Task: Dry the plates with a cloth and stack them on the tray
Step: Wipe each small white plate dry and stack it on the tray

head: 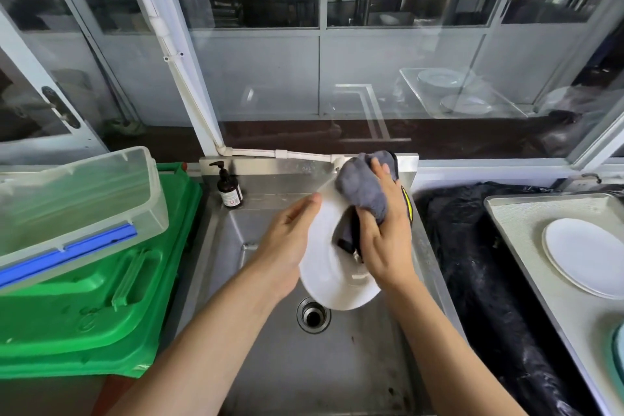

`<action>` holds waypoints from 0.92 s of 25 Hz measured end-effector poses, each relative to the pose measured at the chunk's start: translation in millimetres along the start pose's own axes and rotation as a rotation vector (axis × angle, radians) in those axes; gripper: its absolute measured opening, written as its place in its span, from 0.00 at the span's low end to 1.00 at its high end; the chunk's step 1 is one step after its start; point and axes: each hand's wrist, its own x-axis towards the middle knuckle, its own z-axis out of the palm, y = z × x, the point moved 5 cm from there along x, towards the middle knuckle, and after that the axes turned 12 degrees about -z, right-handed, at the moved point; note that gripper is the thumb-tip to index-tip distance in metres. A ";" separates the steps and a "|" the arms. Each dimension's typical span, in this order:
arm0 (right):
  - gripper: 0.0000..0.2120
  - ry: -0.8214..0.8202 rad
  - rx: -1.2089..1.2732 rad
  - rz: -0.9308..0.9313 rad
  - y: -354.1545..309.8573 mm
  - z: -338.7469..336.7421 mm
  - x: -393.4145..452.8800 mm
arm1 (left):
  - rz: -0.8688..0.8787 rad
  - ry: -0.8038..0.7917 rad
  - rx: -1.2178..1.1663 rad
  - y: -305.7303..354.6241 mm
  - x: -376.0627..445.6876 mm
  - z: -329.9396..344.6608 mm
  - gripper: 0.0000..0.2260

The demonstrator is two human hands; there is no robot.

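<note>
Over the steel sink [277, 365] I hold a white plate [324, 267] tilted on edge. My left hand [287, 243] grips its left rim, fingers behind and thumb along the edge. My right hand [385, 233] holds a bunched grey cloth [363, 187] and presses it against the plate's face. On the right a pale tray [520, 226] carries a small stack of white plates [587, 257].
A brown pump bottle [229, 191] stands at the sink's back left corner. A green bin lid [101, 297] with a clear plastic box [74, 203] on it lies to the left. Black plastic sheeting [472, 263] lies between sink and tray. Glass panels rise behind.
</note>
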 end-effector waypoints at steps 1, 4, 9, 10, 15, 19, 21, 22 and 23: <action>0.28 0.025 0.021 0.045 0.8 1.2 -0.1 | -0.005 0.016 -0.010 2.5 -0.9 2.2 0.14; 0.28 -0.046 0.070 -0.105 -21.8 21.1 -13.7 | -0.078 0.014 -0.134 7.1 2.3 8.1 0.15; 0.28 -0.091 0.088 -0.192 -44.1 34.3 -49.4 | -0.213 -0.064 -0.186 16.9 1.6 -0.1 0.11; 0.28 -0.133 0.058 -0.232 -47.5 36.5 -59.4 | -0.190 -0.018 -0.108 19.4 3.7 -5.1 0.11; 0.32 -0.243 -0.100 -0.342 -40.1 34.2 -97.6 | -0.174 0.148 -0.141 19.4 3.8 -10.9 0.12; 0.25 -0.138 -0.099 -0.223 -23.4 14.6 -115.9 | -0.198 0.041 -0.225 18.6 3.9 -4.9 0.16; 0.25 0.021 -0.004 -0.033 -14.5 10.4 -120.0 | -0.192 -0.007 -0.209 20.8 4.2 -4.6 0.18; 0.27 0.109 0.044 0.107 -5.9 8.2 -118.5 | -0.190 -0.012 -0.182 21.0 2.5 -4.6 0.18; 0.29 0.185 0.090 0.248 3.3 5.1 -113.9 | -0.192 -0.008 -0.158 19.2 1.7 -5.3 0.18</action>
